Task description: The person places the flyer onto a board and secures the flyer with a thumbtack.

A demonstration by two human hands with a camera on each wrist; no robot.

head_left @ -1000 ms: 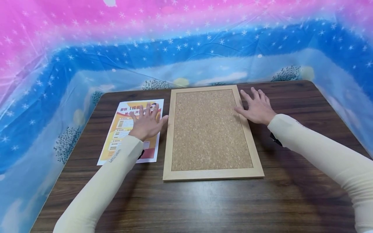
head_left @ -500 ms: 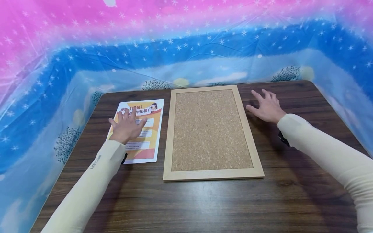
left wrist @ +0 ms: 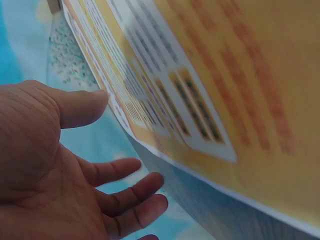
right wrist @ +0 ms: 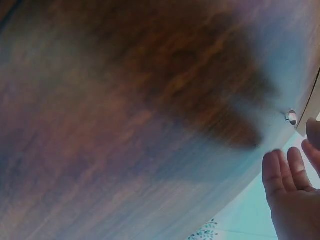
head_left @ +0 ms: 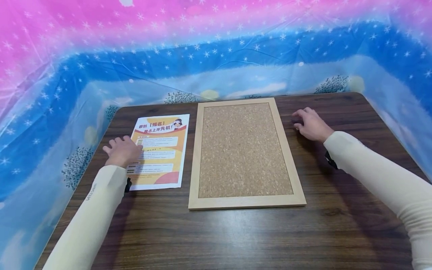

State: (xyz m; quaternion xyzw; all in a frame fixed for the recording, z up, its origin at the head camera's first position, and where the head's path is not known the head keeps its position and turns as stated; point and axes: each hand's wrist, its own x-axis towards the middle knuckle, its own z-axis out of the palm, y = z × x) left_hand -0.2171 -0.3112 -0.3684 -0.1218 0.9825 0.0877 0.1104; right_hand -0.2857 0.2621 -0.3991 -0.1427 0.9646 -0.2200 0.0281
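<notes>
Left hand (head_left: 122,150) at the left edge of the flyer (head_left: 158,152), palm down, knuckles up; thumb side overlaps the paper's left margin, the other fingers lie on the wooden table (head_left: 236,232) beside it. Left wrist view: the left hand's fingers (left wrist: 125,170) are relaxed and slightly apart, thumb stretched toward the flyer's edge, nothing clamped; whether the thumb tip actually touches the paper I cannot tell. Flyer lies flat on the left part of the table, orange and yellow with white text boxes and a headline at the far end, its right edge just beside the cork board (head_left: 243,150) but apart from it. Cork board sits in the middle of the table, flat, long side running away from the person, light wood frame all round. Right of the board, near its far right corner, the right hand (head_left: 312,123) rests over bare tabletop, apart from the frame; fingers bent downward, loosely curled, holding nothing. Right wrist view shows the right hand's fingers (right wrist: 282,172) close together above the dark wood, with a small round pin-like thing (right wrist: 292,117) on the table just beyond them, too blurred to identify. Cream sleeves (head_left: 378,176) cover both forearms. Blue and pink starry sheeting (head_left: 216,45) surrounds the table.
</notes>
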